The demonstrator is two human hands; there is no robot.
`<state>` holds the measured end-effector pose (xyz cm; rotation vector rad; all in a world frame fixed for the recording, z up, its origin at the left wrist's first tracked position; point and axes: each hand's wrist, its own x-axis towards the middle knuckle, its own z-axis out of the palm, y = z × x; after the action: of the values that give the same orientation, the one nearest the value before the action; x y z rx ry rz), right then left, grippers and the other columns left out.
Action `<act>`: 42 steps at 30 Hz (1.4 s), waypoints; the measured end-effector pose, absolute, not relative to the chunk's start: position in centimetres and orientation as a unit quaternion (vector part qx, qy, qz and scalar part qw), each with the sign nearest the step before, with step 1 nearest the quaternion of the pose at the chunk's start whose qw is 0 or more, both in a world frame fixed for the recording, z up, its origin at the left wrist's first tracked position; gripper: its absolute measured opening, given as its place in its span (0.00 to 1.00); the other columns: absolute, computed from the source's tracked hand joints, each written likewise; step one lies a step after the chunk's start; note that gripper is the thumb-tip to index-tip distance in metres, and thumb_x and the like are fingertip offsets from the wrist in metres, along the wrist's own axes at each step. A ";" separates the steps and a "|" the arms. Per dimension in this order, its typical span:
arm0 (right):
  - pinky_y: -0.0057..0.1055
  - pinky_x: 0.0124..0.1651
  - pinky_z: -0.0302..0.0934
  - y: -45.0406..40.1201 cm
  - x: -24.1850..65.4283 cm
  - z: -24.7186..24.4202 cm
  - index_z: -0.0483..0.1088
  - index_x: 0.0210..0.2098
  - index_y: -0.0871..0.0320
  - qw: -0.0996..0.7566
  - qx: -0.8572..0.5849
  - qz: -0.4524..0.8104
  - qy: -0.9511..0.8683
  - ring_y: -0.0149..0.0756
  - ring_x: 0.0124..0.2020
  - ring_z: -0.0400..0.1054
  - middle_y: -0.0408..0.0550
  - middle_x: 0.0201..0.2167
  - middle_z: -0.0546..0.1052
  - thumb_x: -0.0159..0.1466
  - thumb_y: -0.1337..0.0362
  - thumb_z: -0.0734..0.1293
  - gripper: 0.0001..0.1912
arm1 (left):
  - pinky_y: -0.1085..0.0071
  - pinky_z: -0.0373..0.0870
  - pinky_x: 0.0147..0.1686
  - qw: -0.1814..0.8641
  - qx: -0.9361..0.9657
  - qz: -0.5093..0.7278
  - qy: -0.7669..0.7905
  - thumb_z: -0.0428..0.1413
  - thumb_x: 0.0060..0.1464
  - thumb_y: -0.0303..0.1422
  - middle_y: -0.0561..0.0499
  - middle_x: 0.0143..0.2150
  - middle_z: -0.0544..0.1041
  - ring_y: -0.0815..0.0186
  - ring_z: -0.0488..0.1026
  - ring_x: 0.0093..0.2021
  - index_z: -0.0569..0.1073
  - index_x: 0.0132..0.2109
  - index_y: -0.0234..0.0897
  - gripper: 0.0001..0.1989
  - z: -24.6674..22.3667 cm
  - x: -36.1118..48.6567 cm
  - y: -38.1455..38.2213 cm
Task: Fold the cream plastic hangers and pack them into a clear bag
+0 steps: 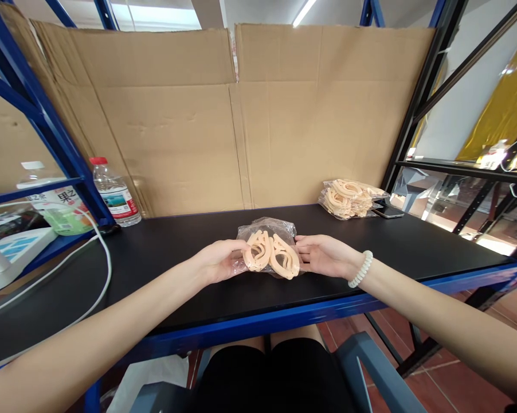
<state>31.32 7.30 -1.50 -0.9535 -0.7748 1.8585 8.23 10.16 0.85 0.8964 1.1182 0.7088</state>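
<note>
A clear plastic bag (289,227) with peach-coloured, teardrop-shaped looped pieces (285,257) is held over the black tabletop, near its front edge. Two groups of these pieces show side by side, their narrow ends close together at the top. My left hand (219,259) grips the bag's left side, thumb on top and the other fingers partly hidden beneath. At the right side, my right hand (322,254) has its fingers bent against the bag's edge, with a pale coiled band (360,269) round the wrist.
Another bag of peach pieces (348,198) lies at the back right, beside a phone (388,210). A red-capped water bottle (116,192) stands at the back left. A white cable (106,269) loops across the left side. Cardboard panels (176,143) rise behind the black tabletop (176,229).
</note>
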 end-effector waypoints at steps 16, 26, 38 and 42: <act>0.28 0.39 0.66 7.4 30.9 -1.5 0.67 0.32 0.64 0.460 -0.376 0.741 -0.313 0.33 0.31 0.72 0.50 0.26 0.75 0.60 0.79 0.60 0.07 | 0.74 0.75 0.34 0.717 0.363 0.339 0.489 0.58 0.43 0.18 0.45 0.33 0.76 0.67 0.74 0.29 0.71 0.39 0.30 0.13 1.4 8.6 10.1; 0.32 0.43 0.68 8.3 30.7 -1.9 0.68 0.34 0.66 0.442 -0.378 0.757 -0.298 0.34 0.31 0.72 0.51 0.27 0.74 0.60 0.78 0.60 0.06 | 0.76 0.75 0.27 0.702 0.353 0.360 0.504 0.53 0.46 0.16 0.47 0.27 0.73 0.69 0.72 0.23 0.70 0.34 0.30 0.08 1.5 8.9 10.4; 0.36 0.47 0.69 8.6 30.1 -2.0 0.68 0.41 0.69 0.441 -0.382 0.759 -0.289 0.36 0.35 0.74 0.55 0.33 0.76 0.59 0.77 0.62 0.10 | 0.75 0.75 0.23 0.702 0.345 0.379 0.495 0.52 0.47 0.15 0.45 0.27 0.74 0.67 0.72 0.22 0.69 0.36 0.28 0.09 1.5 8.7 10.9; 0.32 0.45 0.69 8.8 30.1 -2.0 0.70 0.41 0.69 0.434 -0.367 0.759 -0.318 0.35 0.35 0.74 0.53 0.34 0.77 0.57 0.78 0.63 0.12 | 0.76 0.74 0.23 0.692 0.345 0.381 0.506 0.52 0.46 0.14 0.46 0.26 0.74 0.68 0.72 0.22 0.70 0.34 0.29 0.09 1.4 8.9 10.8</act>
<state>30.08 8.77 -2.03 -0.9126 -0.7915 1.8897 8.88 10.79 1.36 0.7709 1.1316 0.8519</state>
